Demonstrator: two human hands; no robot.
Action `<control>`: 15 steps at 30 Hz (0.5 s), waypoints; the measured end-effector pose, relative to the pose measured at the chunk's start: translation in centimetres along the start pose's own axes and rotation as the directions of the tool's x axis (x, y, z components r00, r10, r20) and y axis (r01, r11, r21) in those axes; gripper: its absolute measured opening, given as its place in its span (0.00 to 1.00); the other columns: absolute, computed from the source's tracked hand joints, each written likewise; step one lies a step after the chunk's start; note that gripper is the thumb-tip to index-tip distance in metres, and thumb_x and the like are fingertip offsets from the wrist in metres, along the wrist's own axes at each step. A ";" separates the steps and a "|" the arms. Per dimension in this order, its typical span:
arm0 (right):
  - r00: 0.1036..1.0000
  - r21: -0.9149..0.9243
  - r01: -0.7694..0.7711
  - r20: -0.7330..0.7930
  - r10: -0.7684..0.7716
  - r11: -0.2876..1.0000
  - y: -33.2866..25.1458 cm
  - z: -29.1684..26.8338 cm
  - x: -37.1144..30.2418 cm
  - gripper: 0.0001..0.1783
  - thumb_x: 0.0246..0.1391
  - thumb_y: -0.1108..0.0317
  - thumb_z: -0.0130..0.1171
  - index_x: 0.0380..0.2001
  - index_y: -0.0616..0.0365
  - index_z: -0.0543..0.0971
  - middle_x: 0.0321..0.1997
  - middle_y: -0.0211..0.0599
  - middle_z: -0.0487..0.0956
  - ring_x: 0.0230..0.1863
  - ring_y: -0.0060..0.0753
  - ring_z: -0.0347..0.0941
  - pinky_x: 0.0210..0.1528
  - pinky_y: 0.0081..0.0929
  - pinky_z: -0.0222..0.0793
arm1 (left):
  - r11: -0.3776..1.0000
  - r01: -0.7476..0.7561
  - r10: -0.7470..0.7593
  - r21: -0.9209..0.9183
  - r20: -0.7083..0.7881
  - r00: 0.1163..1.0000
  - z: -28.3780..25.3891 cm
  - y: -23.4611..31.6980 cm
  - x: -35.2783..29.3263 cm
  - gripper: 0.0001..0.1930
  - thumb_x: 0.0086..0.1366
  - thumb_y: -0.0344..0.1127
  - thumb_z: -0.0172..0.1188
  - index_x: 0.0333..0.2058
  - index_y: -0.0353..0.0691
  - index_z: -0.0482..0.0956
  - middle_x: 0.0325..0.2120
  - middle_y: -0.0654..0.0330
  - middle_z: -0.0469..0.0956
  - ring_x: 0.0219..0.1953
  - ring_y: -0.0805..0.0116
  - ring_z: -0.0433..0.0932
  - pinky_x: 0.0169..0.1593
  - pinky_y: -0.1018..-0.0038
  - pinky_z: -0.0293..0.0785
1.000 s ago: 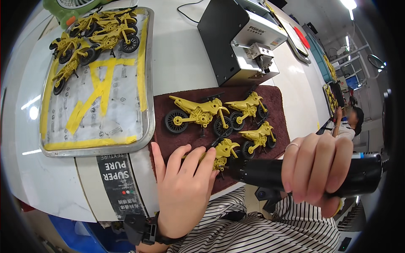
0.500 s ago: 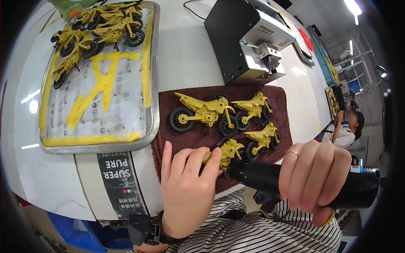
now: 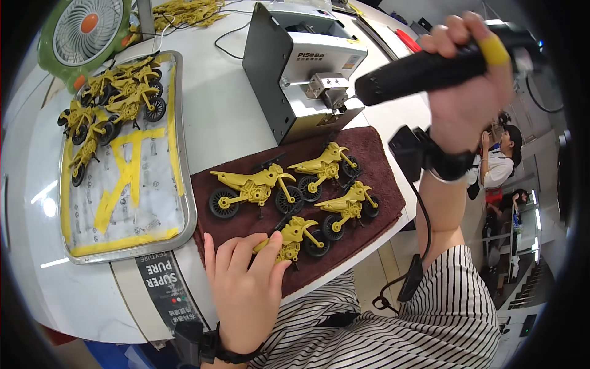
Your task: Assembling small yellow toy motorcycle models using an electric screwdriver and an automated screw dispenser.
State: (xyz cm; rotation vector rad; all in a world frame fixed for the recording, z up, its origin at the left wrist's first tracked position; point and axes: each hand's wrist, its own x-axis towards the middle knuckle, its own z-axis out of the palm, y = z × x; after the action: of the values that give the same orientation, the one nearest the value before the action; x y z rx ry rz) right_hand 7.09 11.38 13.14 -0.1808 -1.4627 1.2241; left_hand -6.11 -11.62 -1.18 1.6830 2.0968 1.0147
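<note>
Yellow motorbike (image 3: 296,233), lower centre, could skid into the neighbouring motorbike (image 3: 348,203) if your left hand (image 3: 244,289) (grip clamped or loose, I cannot tell) presses unevenly while your right hand (image 3: 472,98) clamps the upper-right black tool (image 3: 415,79).

At 12 o'clock, the black-and-silver machine (image 3: 301,80) bears a row of bold dark Latin capitals (image 3: 311,55) on its silver front, with smaller Chinese characters just beneath; a small sticker (image 3: 351,62) to their right has print too fine to read. At 8 o'clock, a dark strip (image 3: 161,277) at the edge of the surface (image 3: 215,132) carries large white Latin capitals, upside down. At 9 o'clock, the pale sheet (image 3: 98,184) in the metal tray (image 3: 191,215) shows scattered small printed marks, too tiny to make out.
</note>
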 end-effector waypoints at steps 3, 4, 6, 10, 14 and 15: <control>0.990 -0.074 0.084 -0.109 -0.091 0.994 2.2 0.8 1.2 0.05 0.48 0.67 0.53 0.27 0.54 0.69 0.19 0.29 0.69 0.17 0.25 0.64 0.25 0.23 0.63 | 1.000 -0.008 0.007 -0.012 -0.006 1.000 0.0 0.1 0.1 0.19 0.43 0.31 0.67 0.38 0.43 0.79 0.34 0.62 0.75 0.40 0.60 0.70 0.59 0.51 0.53; 0.993 -0.043 0.043 -0.108 -0.047 0.998 1.9 1.1 0.7 0.04 0.49 0.67 0.52 0.26 0.54 0.69 0.19 0.29 0.68 0.18 0.25 0.64 0.25 0.23 0.63 | 1.000 -0.007 0.007 -0.017 -0.010 1.000 0.0 0.2 0.1 0.19 0.43 0.31 0.67 0.38 0.42 0.79 0.34 0.62 0.75 0.40 0.60 0.70 0.59 0.51 0.53; 0.995 -0.074 0.009 -0.101 -0.016 0.997 2.1 1.0 0.8 0.05 0.49 0.67 0.53 0.26 0.54 0.69 0.19 0.29 0.68 0.18 0.25 0.65 0.25 0.23 0.63 | 1.000 -0.012 0.012 -0.020 -0.008 1.000 -0.1 0.2 0.1 0.19 0.43 0.30 0.67 0.38 0.42 0.79 0.34 0.62 0.75 0.40 0.60 0.70 0.59 0.51 0.53; 0.995 -0.071 0.005 -0.103 -0.013 0.997 3.6 -0.2 1.1 0.05 0.49 0.68 0.53 0.27 0.55 0.69 0.19 0.30 0.69 0.18 0.25 0.65 0.25 0.23 0.63 | 1.000 -0.014 0.013 -0.025 -0.004 1.000 -0.1 0.3 0.2 0.19 0.43 0.30 0.67 0.38 0.42 0.79 0.34 0.62 0.75 0.40 0.60 0.70 0.59 0.51 0.53; 0.989 -0.086 -0.029 -0.146 0.016 0.996 3.7 0.4 0.8 0.05 0.49 0.68 0.53 0.27 0.55 0.69 0.19 0.30 0.68 0.17 0.25 0.64 0.25 0.24 0.63 | 1.000 -0.005 0.005 -0.023 -0.005 1.000 -0.2 0.1 0.2 0.19 0.43 0.30 0.67 0.38 0.42 0.79 0.34 0.62 0.75 0.40 0.60 0.70 0.59 0.51 0.53; 0.985 -0.101 -0.041 -0.171 0.023 0.994 3.3 0.8 0.7 0.05 0.48 0.69 0.53 0.27 0.56 0.69 0.19 0.31 0.68 0.17 0.25 0.64 0.24 0.24 0.63 | 1.000 -0.009 0.009 -0.022 -0.004 1.000 -0.2 0.1 0.3 0.19 0.43 0.30 0.67 0.38 0.42 0.79 0.34 0.62 0.75 0.40 0.60 0.70 0.59 0.51 0.54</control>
State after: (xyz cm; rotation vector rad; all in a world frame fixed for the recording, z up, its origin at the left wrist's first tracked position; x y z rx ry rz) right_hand 4.59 12.86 11.27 -0.3724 -1.3796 1.1301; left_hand -6.23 -11.43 -0.91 1.6832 2.0751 1.0409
